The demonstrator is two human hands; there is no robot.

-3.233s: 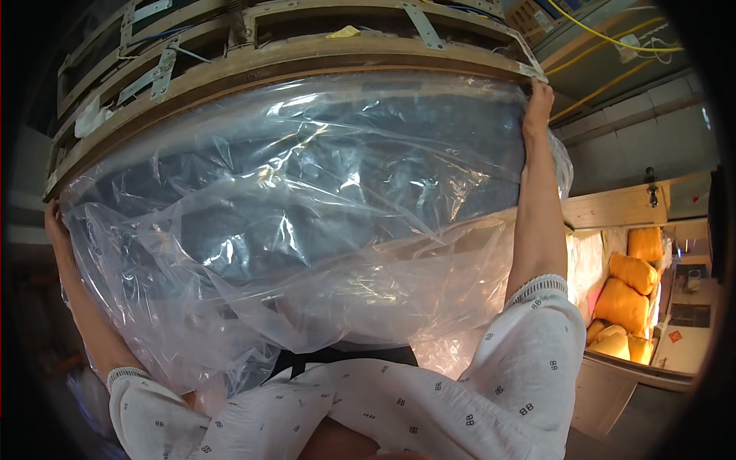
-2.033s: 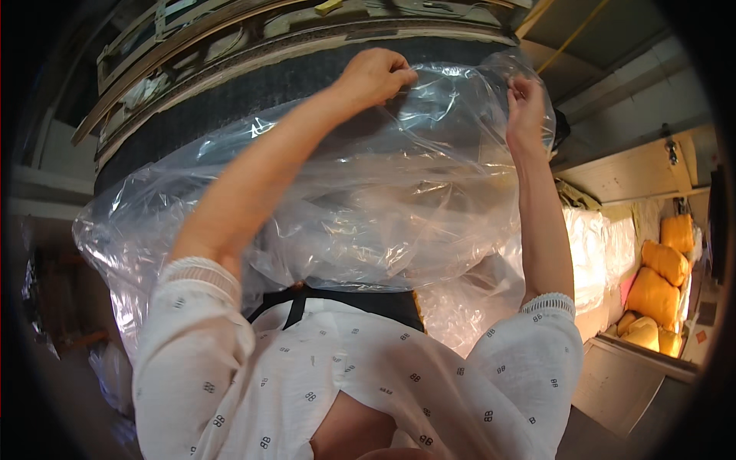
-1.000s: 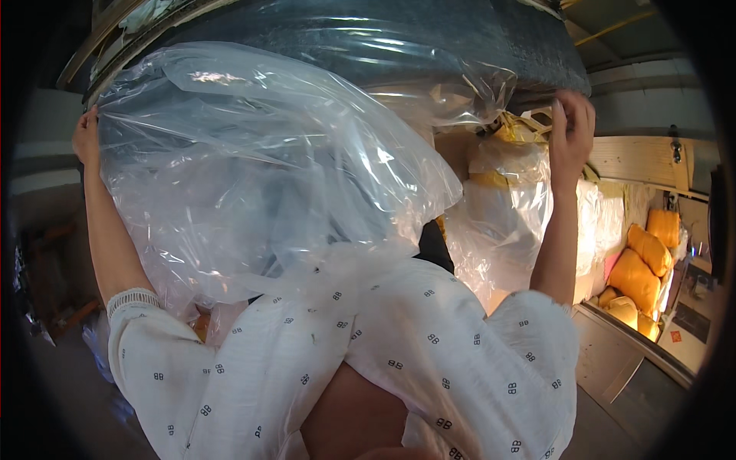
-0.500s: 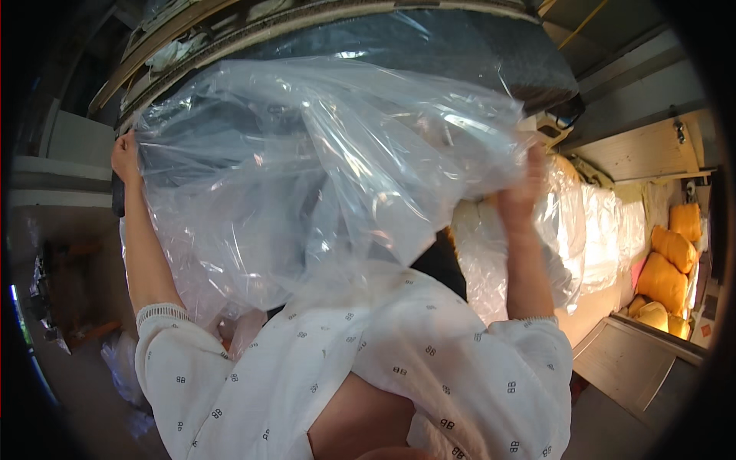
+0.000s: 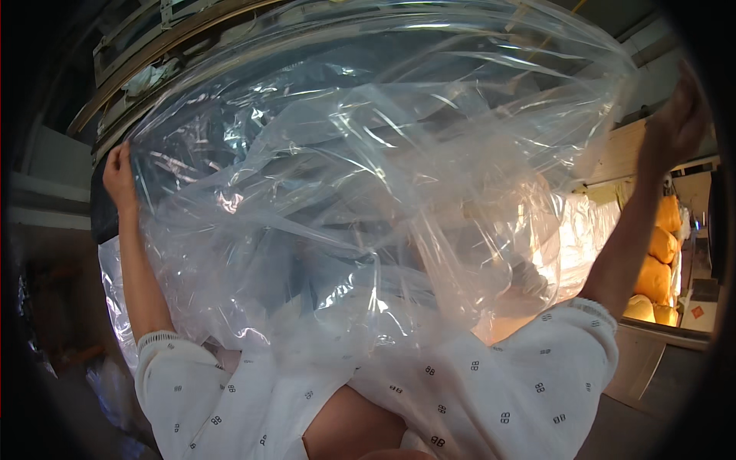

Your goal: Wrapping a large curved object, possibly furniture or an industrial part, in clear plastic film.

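A large sheet of thin clear plastic (image 5: 307, 153) billows out in front of me, creased and full of bright glints. Its near part hangs against my white shirt. At the far left, my left hand (image 5: 119, 175) is closed on the sheet's edge. My right hand (image 5: 681, 123) is raised out at the far right, beyond the sheet's upper right corner (image 5: 627, 73). Its fingers are smeared by motion, and a gap shows between that hand and the plastic. Beneath the film, a dark work surface shows through.
A wooden rail (image 5: 126, 84) runs along the back left edge. More crumpled clear plastic (image 5: 586, 230) lies in bright light at right. Stacked orange-yellow sacks (image 5: 652, 276) stand beyond my right forearm. Some loose plastic (image 5: 115, 399) lies low at left.
My right hand has swung outward and up to the far right. The sheet has spread wider and ballooned upward. My left hand has stayed at the left edge, shifting slightly.
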